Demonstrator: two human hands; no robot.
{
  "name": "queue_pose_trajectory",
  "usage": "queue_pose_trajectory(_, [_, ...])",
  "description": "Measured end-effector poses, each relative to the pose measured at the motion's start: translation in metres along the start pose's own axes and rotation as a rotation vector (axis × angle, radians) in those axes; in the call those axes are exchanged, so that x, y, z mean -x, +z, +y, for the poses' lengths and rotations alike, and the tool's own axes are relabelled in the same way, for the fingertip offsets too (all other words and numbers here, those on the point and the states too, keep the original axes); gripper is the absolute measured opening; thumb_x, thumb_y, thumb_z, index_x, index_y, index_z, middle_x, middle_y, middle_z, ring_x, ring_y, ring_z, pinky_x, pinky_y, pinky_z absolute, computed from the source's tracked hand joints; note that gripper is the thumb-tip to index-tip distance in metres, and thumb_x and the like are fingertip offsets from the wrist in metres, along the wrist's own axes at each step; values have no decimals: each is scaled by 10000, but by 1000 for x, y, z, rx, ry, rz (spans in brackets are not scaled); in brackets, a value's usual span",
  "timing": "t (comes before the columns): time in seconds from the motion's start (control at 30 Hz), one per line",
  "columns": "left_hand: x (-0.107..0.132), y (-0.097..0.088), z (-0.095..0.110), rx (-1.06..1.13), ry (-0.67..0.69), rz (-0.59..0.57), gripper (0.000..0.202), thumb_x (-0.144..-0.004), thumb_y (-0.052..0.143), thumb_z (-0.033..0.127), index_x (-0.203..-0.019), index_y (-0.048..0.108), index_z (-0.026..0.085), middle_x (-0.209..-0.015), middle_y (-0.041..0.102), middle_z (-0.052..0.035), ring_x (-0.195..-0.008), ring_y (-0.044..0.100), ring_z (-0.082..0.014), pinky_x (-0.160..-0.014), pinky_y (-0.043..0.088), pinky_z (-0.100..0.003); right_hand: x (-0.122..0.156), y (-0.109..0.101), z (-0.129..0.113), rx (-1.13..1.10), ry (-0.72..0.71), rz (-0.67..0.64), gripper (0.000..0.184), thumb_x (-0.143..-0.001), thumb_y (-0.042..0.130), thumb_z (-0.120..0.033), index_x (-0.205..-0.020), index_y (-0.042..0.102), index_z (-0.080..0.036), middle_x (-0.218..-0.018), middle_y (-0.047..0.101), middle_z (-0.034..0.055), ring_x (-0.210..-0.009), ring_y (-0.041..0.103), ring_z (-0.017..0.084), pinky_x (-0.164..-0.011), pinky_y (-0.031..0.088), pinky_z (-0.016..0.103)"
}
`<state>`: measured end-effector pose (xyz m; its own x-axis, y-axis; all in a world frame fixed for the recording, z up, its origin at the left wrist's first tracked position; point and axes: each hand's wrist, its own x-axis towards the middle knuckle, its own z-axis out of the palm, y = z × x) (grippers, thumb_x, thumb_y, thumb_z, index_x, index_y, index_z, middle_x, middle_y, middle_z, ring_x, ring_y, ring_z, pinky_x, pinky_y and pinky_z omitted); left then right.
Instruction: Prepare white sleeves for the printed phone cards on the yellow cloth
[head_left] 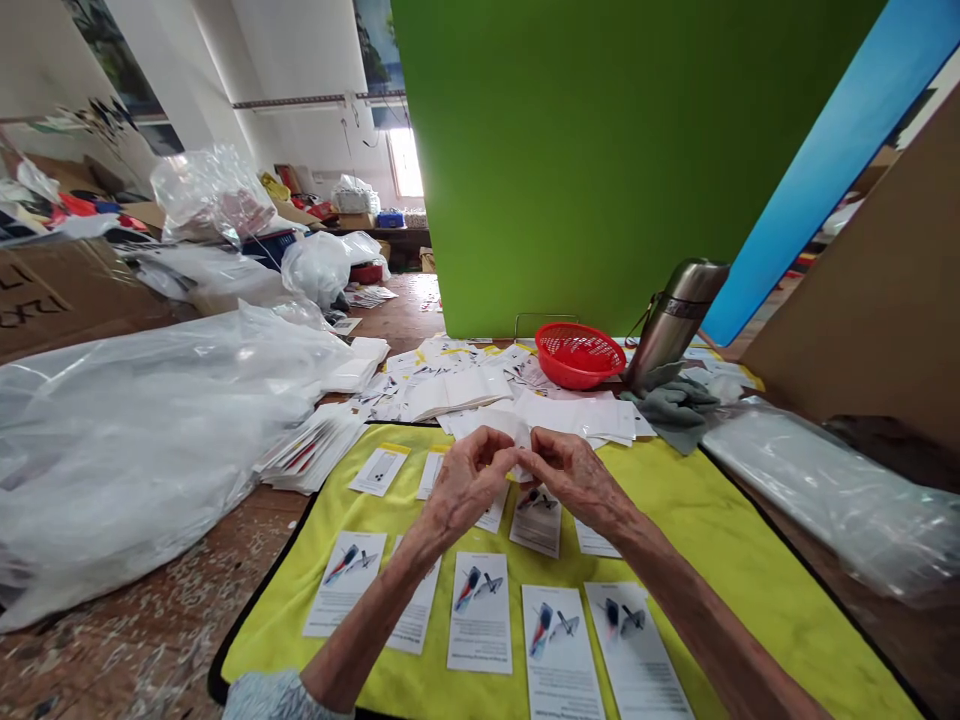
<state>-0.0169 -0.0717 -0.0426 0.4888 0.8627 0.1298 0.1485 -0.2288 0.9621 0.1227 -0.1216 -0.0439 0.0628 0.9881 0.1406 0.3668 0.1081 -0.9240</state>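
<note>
Two bare hands, the left hand [465, 485] and the right hand [576, 478], meet above a yellow-green microfibre mat with a black border [720, 560] on a paint-flecked wooden bench [142, 590]. Their fingertips [517, 462] close in a narrow pinch on a white paper slip [487, 422], held just above the mat and partly hidden by the fingers. Rows of white printed leaflets [480, 612], each showing a red-and-blue product, lie on the mat beneath the wrists. Beyond the mat's far edge, at upper centre, loose white papers [457, 392] heap beside a red plastic mesh basket [580, 356], a brushed-steel vacuum flask [675, 318] and a crumpled grey cloth [671, 405]. A large clear plastic bag [127, 450] sprawls across the bench at left of frame, next to a fanned stack of printed sheets [311, 450].
</note>
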Motion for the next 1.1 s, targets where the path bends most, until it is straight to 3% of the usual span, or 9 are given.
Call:
queue_pose_trajectory(0.1, [-1,2,-4,137,-22,-26,304,-703,633,450,-692,547,159,-630,561,20,-589,504,-108,-566,394,-225,2,3,1,206,-57,13,251,-818,482,-355,-626,408,-211,-586,492,-26,-532,527,127,-516,445,255])
queue_pose_trajectory(0.2, [0,1,-3,160,-38,-46,348,-692,642,487,-659,564,149,-602,566,16,-568,495,-102,-551,384,-218,4,3,-2,333,-110,10,227,-834,461,-322,-643,458,-200,-572,495,-24,-537,501,119,-532,418,245])
queue_pose_trajectory(0.33, [2,-6,3,124,-27,-97,341,-754,575,467,-638,605,147,-572,574,13,-546,486,-97,-546,384,-213,5,0,-9,202,-74,-87,299,-861,463,-409,-664,500,-187,-619,513,-20,-552,508,109,-522,415,227])
queue_pose_trajectory(0.53, [1,-15,5,63,-2,-188,288,-813,493,357,-632,593,155,-589,603,-5,-578,538,-118,-592,435,-227,5,-3,-13,94,-17,-177,319,-891,432,-423,-675,475,-192,-652,501,-30,-557,520,100,-549,434,222])
queue_pose_trajectory(0.6, [2,-14,2,-60,26,-165,274,-832,463,318,-640,578,161,-613,622,-21,-589,557,-128,-598,430,-239,6,0,-12,207,-30,-127,315,-906,405,-392,-658,438,-200,-632,492,-28,-559,523,110,-554,417,230])
queue_pose_trajectory(0.73, [6,-8,-1,-512,123,11,299,-862,435,260,-573,461,189,-528,538,0,-508,477,-124,-542,319,-252,9,12,-10,543,-79,70,200,-907,402,-287,-729,451,-210,-615,505,-21,-563,505,134,-567,360,247])
queue_pose_trajectory(0.9, [11,0,4,-779,134,10,279,-883,414,221,-608,455,200,-533,512,5,-507,451,-137,-541,246,-275,12,21,-8,825,-102,125,184,-878,365,-170,-730,469,-206,-696,599,52,-627,538,175,-563,304,271])
queue_pose_trajectory(1.0, [14,6,10,-896,93,24,220,-853,446,194,-644,516,198,-563,550,-13,-543,494,-160,-555,235,-286,11,19,-6,856,-99,208,150,-846,366,-160,-732,450,-211,-675,590,53,-585,512,173,-539,270,279])
queue_pose_trajectory(1.1, [19,6,17,-878,61,45,200,-830,498,230,-640,554,201,-550,553,-14,-542,503,-168,-550,231,-280,7,9,-4,707,-134,261,110,-806,381,-167,-719,419,-222,-604,523,6,-535,454,148,-541,281,273])
